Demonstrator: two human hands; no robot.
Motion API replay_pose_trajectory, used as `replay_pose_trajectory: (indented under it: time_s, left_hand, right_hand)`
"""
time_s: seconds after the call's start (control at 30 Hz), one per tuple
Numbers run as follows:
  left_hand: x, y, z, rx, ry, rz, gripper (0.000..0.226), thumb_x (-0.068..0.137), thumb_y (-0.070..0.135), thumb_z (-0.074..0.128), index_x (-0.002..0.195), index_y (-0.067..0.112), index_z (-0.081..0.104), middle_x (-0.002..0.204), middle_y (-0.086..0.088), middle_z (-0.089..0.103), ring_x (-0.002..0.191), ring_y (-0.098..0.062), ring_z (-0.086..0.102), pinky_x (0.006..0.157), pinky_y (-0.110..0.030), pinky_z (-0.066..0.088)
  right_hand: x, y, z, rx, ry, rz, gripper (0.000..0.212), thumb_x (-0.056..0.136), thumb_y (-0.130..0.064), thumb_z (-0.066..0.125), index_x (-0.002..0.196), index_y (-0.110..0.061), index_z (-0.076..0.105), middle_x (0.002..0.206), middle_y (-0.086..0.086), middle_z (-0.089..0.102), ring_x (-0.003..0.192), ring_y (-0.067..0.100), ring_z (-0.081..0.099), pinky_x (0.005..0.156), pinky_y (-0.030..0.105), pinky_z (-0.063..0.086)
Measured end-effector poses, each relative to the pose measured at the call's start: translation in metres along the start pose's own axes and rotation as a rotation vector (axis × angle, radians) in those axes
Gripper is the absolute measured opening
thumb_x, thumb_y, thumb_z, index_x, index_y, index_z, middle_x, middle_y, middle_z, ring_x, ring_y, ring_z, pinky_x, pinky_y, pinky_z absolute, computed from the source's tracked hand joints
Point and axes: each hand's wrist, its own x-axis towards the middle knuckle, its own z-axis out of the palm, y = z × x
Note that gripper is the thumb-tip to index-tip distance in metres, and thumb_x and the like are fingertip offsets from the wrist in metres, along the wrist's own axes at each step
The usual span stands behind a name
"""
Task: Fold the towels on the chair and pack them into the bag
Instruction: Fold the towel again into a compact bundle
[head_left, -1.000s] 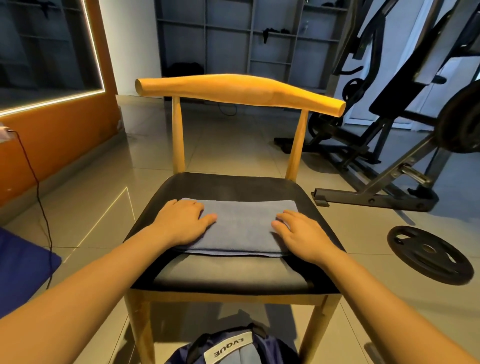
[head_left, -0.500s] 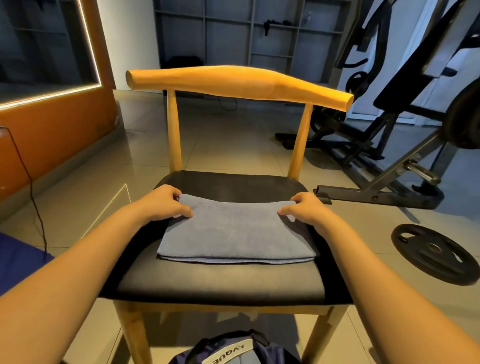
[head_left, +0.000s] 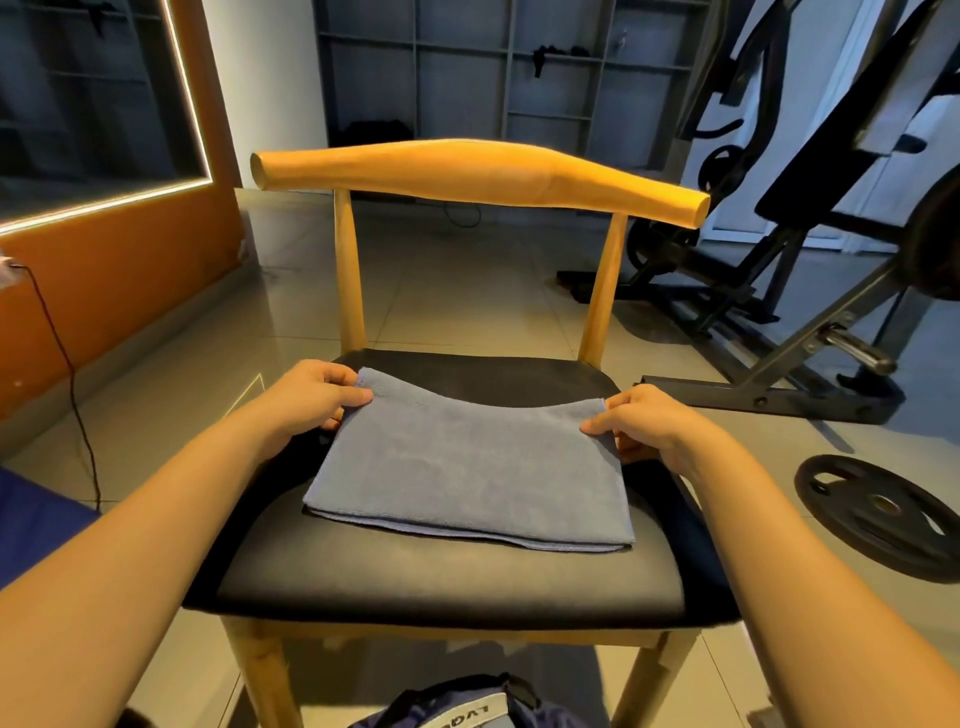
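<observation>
Pinching the far corners of the towel (head_left: 467, 467) with left grip (head_left: 311, 402) and right grip (head_left: 652, 423). Raised at the far edge, flat at the near one on the chair (head_left: 441, 587) seat, with bare seat all round.

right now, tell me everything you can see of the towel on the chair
The towel is grey-blue, terry-like cloth, folded into a layered rectangle. Its near edge, showing stacked layers, lies on the black chair seat. The left hand pinches its far left corner and the right hand its far right corner, so the far edge is raised and sags midway.
</observation>
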Motion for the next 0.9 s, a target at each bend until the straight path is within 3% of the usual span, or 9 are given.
replay_pose_trajectory:
  time_s: [0.13,0.23,0.3,0.43,0.5,0.67,0.77,0.83,0.9]
  left_hand:
    - [0.000,0.002,0.003,-0.015,-0.045,-0.041,0.018,0.094,0.027,0.072,0.097,0.009,0.074,0.089,-0.008,0.073,0.072,-0.017,0.065,0.058,-0.024,0.050]
    - [-0.001,0.006,-0.007,0.195,-0.253,-0.147,0.022,0.086,0.026,0.082,0.096,0.006,0.078,0.090,-0.012,0.075,0.076,-0.019,0.062,0.064,-0.025,0.052]
    - [0.000,0.007,-0.008,0.288,-0.275,-0.160,0.020,0.087,0.021,0.080,0.095,0.003,0.077,0.092,-0.014,0.074,0.078,-0.020,0.061,0.066,-0.027,0.050]
    - [0.014,0.012,0.004,0.205,0.049,-0.050,0.004,0.088,0.008,0.074,0.085,0.006,0.076,0.089,-0.013,0.070,0.080,-0.023,0.059,0.067,-0.030,0.046]
    - [0.028,0.019,0.010,0.118,0.194,0.037,0.008,0.088,0.007,0.072,0.083,0.013,0.073,0.085,-0.007,0.068,0.085,-0.025,0.062,0.071,-0.031,0.046]
    - [0.040,0.025,0.033,0.320,0.345,0.299,0.027,0.092,0.020,0.067,0.119,0.019,0.064,0.105,-0.005,0.067,0.100,-0.030,0.063,0.084,-0.037,0.049]
    - [0.005,0.037,0.064,0.407,0.252,0.474,0.016,0.092,0.026,0.069,0.107,0.021,0.068,0.103,0.000,0.066,0.096,-0.024,0.065,0.086,-0.041,0.054]
    - [-0.036,0.044,0.086,0.347,0.030,0.551,0.007,0.091,0.029,0.072,0.088,0.022,0.070,0.085,0.005,0.069,0.080,-0.016,0.066,0.079,-0.042,0.056]
    - [-0.078,0.048,0.103,0.345,-0.178,0.608,0.021,0.086,0.044,0.077,0.083,0.025,0.069,0.075,0.006,0.066,0.070,-0.011,0.062,0.071,-0.041,0.054]
  right_hand:
    - [-0.002,0.007,0.000,0.093,0.030,0.046,0.013,0.093,-0.018,0.074,0.092,-0.006,0.068,0.095,0.012,0.067,0.079,0.022,0.065,0.051,0.027,0.053]
    - [-0.003,0.011,0.004,0.076,0.066,0.048,0.014,0.096,-0.019,0.070,0.091,-0.007,0.065,0.092,0.013,0.066,0.078,0.022,0.063,0.052,0.028,0.052]
    - [-0.006,0.013,0.006,0.057,0.062,0.048,0.015,0.097,-0.020,0.068,0.095,-0.005,0.066,0.093,0.014,0.066,0.078,0.023,0.064,0.050,0.027,0.053]
    - [-0.017,0.015,0.002,0.132,0.013,0.098,0.008,0.096,-0.011,0.065,0.099,-0.004,0.064,0.088,0.017,0.065,0.065,0.025,0.067,0.054,0.031,0.056]
    - [-0.024,0.017,0.001,0.205,-0.029,0.127,0.014,0.095,-0.007,0.063,0.108,-0.002,0.062,0.086,0.019,0.070,0.060,0.025,0.070,0.054,0.030,0.056]
    - [-0.045,0.019,0.014,0.202,-0.227,0.207,0.024,0.094,-0.006,0.059,0.117,0.000,0.059,0.088,0.021,0.076,0.063,0.023,0.071,0.052,0.028,0.057]
    - [-0.055,0.021,0.016,0.186,-0.253,0.210,0.020,0.097,-0.009,0.057,0.115,-0.001,0.058,0.089,0.021,0.077,0.063,0.023,0.070,0.053,0.028,0.056]
    - [-0.061,0.024,0.015,0.190,-0.241,0.194,0.020,0.100,-0.014,0.056,0.115,0.000,0.060,0.089,0.021,0.076,0.064,0.025,0.070,0.053,0.029,0.055]
    - [-0.065,0.027,0.017,0.189,-0.223,0.179,0.024,0.103,-0.020,0.054,0.112,0.001,0.062,0.089,0.021,0.076,0.064,0.025,0.070,0.052,0.029,0.054]
